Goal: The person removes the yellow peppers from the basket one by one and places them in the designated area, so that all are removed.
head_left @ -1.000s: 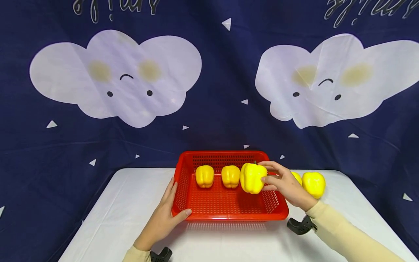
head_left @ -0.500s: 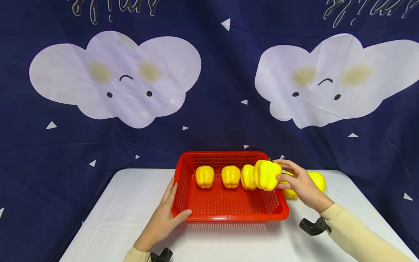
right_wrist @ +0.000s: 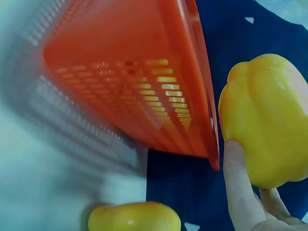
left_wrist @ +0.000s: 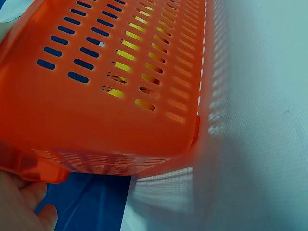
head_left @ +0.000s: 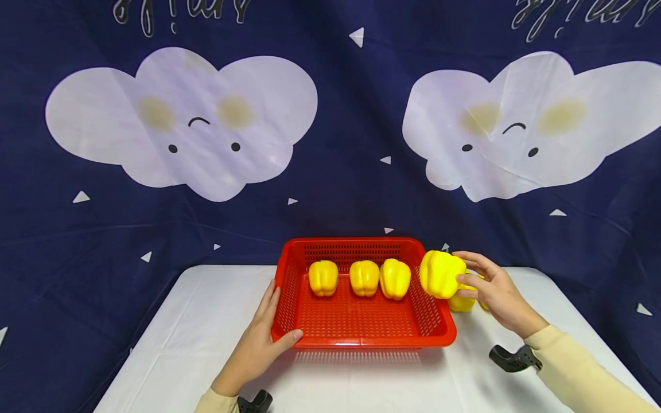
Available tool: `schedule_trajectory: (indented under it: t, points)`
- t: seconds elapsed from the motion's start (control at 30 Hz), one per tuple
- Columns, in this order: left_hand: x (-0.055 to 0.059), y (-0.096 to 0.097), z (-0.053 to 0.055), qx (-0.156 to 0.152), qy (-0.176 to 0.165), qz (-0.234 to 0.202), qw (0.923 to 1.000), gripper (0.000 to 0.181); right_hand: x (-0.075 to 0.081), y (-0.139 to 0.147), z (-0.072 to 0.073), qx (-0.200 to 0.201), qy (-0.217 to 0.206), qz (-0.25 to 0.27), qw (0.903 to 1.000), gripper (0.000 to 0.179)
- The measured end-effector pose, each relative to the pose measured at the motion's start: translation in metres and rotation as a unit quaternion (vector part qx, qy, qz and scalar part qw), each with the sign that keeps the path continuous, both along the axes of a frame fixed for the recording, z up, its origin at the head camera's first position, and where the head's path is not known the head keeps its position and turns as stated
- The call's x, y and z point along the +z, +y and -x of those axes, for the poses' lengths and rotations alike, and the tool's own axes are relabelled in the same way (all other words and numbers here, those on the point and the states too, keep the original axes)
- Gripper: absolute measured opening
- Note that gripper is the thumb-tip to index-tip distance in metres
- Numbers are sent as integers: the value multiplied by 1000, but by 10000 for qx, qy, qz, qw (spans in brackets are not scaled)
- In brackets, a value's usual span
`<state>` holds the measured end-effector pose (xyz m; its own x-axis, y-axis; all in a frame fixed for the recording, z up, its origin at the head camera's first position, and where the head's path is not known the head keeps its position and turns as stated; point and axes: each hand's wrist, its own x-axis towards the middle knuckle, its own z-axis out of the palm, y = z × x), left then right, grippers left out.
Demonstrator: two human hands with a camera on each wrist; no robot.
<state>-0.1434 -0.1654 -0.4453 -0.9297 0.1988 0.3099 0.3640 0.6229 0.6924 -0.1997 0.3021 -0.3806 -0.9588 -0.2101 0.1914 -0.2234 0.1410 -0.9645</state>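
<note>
A yellow bell pepper (head_left: 442,275) is held up at the right rim of the red plastic basket (head_left: 356,342). My right hand (head_left: 496,292) grips it with thumb and fingers; in the right wrist view this pepper (right_wrist: 269,120) appears beside the basket's rim, with the thumb against its side. My left hand (head_left: 253,341) holds the basket's left side near the front corner, thumb over the rim and fingers along the outside. Inside the basket sit three yellow peppers: one left (head_left: 323,278), one middle (head_left: 364,278), one right (head_left: 395,279).
Right of the basket another yellow pepper (head_left: 461,303) lies on the white tablecloth (head_left: 361,384). A further bit of yellow (head_left: 483,305) is mostly hidden behind my right hand. Behind the table hangs a dark blue curtain (head_left: 356,143) with printed clouds.
My right hand has moved right with its pepper, from over the basket's inside to its right rim. The third pepper in the basket has come into full view. My left hand stays put.
</note>
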Motion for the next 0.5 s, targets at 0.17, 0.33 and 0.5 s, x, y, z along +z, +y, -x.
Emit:
schedule_trajectory:
  t: [0.17, 0.33, 0.5]
  points:
    - [0, 0, 0, 1, -4, 0, 10000, 97, -1, 10, -2, -181, 9, 7, 9998, 42]
    - [1, 0, 0, -15, -7, -22, 10000, 97, -3, 21, -2, -329, -51, -42, 9994, 44]
    - [0, -1, 0, -52, -46, -64, 10000, 97, -5, 32, -1, -535, -60, -296, 9981, 45]
